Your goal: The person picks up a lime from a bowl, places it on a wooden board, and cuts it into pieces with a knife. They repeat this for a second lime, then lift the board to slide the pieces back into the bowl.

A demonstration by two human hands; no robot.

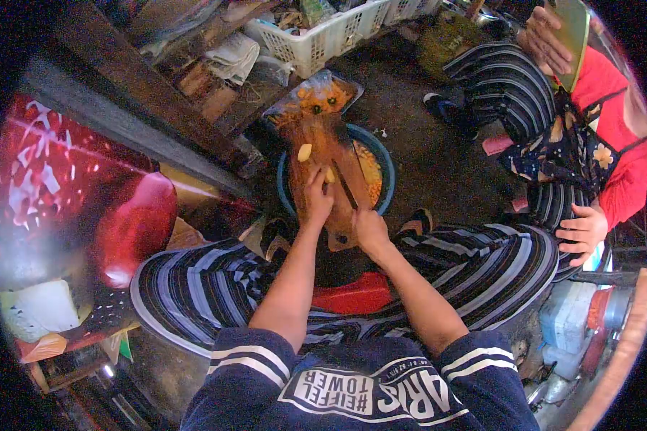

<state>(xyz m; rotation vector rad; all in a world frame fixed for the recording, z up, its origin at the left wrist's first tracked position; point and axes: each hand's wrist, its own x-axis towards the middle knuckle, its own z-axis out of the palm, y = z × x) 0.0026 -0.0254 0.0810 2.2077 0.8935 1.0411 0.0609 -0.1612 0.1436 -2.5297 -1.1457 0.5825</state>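
Observation:
A wooden cutting board [310,136], shaped like an animal at its far end, lies across a blue basin [389,172] holding small orange-yellow pieces. On the board, my left hand [318,195] has its fingers closed on a yellow piece [329,174]. My right hand [370,230] is wrapped round the handle of a knife, whose dark blade [343,184] points away over the board, just right of the piece. Another yellow piece [305,152] rests farther up the board.
At the right sits another person in red [629,172], with a green-edged phone [574,43] in one hand. A white plastic basket [316,47] stands at the back. Wooden beams [136,93] and a shiny red object [140,223] are on the left.

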